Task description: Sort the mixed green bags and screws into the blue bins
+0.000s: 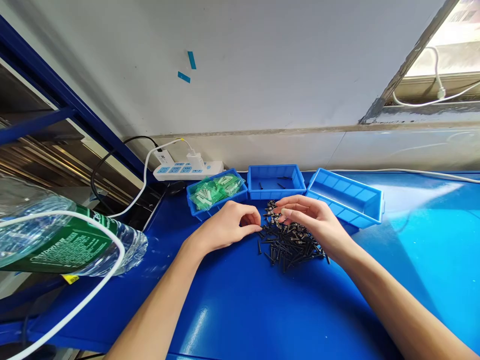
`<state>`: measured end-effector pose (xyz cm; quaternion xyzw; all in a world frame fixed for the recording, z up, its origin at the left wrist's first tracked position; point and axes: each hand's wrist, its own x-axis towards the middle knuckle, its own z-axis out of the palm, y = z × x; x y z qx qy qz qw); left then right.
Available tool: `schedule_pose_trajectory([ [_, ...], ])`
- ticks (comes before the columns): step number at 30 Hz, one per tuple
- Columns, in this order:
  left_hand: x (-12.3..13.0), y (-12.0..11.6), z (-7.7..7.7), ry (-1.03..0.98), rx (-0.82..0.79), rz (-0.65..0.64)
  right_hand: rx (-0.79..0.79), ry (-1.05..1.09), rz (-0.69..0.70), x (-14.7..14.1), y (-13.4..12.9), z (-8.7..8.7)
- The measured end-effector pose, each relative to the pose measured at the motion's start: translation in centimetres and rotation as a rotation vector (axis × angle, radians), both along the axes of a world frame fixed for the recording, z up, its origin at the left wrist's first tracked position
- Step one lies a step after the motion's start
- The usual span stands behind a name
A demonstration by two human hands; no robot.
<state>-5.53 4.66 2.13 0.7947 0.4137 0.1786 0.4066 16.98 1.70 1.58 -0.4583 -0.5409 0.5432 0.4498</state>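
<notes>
Blue table (232,310) fills the lower view. Three blue bins are lined up along its far side: right bin (366,214) at 2 o'clock from the screw pile, left bin (202,216) at 10, loaded with green bags (214,191), middle bin (257,194) at 12, a few dark screws seen inside. Screw pile (296,250) is heaped loose on the table, mostly dark, axes mixed, some metallic pieces at its 11 o'clock side.

Right hand (313,214) is held over the pile's 1 o'clock side, tips pointed to 9; fingers loosely curled, thumb close to them. Left hand (232,224) is placed at the pile's 10 o'clock edge, tips pointed to 3; thumb and index curved, tips nearly met. Cannot tell if anything is pinched in either.

Key relation: stray screw (259,247) lies at 6 o'clock from the left fingertips, just beside the pile, long axis 12–6. Left hand is nearer.
</notes>
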Motion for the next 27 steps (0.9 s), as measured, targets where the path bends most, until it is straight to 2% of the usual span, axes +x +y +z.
schedule_pose_trajectory([
  [5,0.0,0.0,0.0,-0.077,-0.077,0.037,0.006,-0.026,0.003,0.1,0.0,-0.1],
  [13,0.6,-0.3,0.7,-0.401,-0.061,0.196,0.102,-0.177,0.108,-0.1,-0.1,-0.1],
  [18,1.5,-0.7,0.7,-0.459,-0.102,0.281,-0.029,-0.041,0.110,-0.3,-0.2,0.0],
  [21,1.8,-0.8,0.5,-0.437,-0.113,0.270,-0.109,0.058,0.106,-0.3,-0.1,0.1],
  [24,1.6,-0.9,0.6,-0.419,-0.129,0.222,-0.121,0.091,0.129,-0.2,-0.1,0.2],
  [27,1.0,-0.7,0.7,-0.294,-0.030,0.117,-0.118,0.082,0.116,0.1,-0.1,0.2],
])
